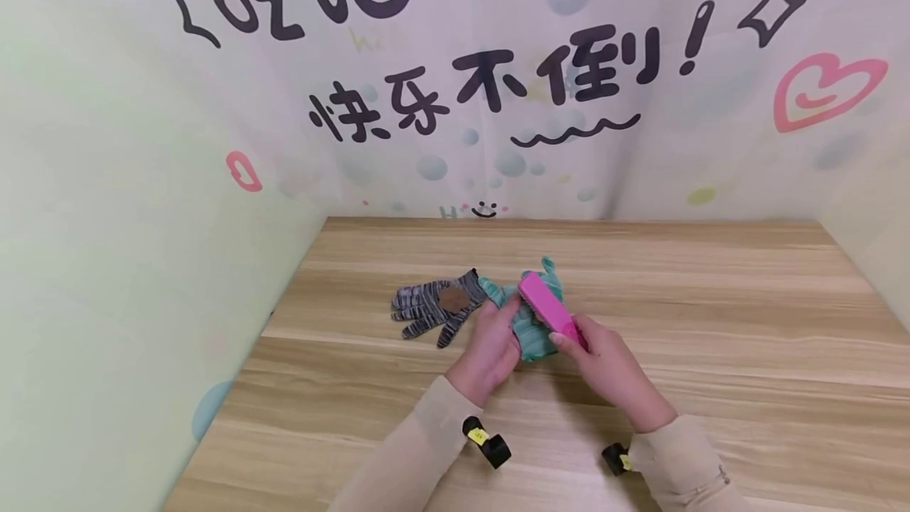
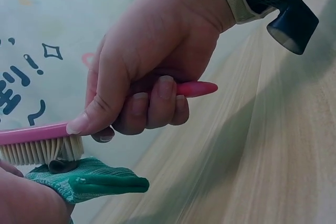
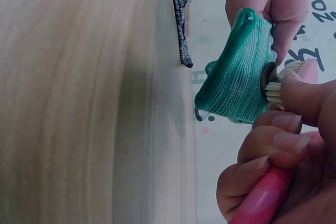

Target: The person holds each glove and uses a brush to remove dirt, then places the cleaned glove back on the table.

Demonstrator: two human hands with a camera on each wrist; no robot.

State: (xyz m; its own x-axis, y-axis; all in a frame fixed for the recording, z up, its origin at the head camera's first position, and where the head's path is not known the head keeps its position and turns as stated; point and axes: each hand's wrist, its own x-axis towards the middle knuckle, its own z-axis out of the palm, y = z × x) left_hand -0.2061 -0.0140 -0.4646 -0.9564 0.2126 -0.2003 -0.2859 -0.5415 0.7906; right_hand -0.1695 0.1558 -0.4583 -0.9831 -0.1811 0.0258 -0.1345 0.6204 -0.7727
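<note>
A pink brush (image 1: 550, 308) with pale bristles is gripped by its handle in my right hand (image 1: 604, 362), thumb along its back. My left hand (image 1: 489, 346) holds a green knitted glove (image 1: 532, 336), thumb on its upper side, raised over the table in both wrist views. In the left wrist view, the bristles (image 2: 34, 152) face down onto the glove and meet a small dark piece (image 2: 63, 166) lying on it. That dark piece also shows between glove and bristles in the right wrist view. Much of the glove's palm is hidden under the brush in the head view.
A grey-and-black knitted glove (image 1: 419, 303) with a round brown patch (image 1: 453, 299) lies flat on the wooden table (image 1: 711, 299), left of my hands. Behind the table hangs a white printed backdrop (image 1: 441, 156). A pale wall (image 1: 142, 220) borders the left side.
</note>
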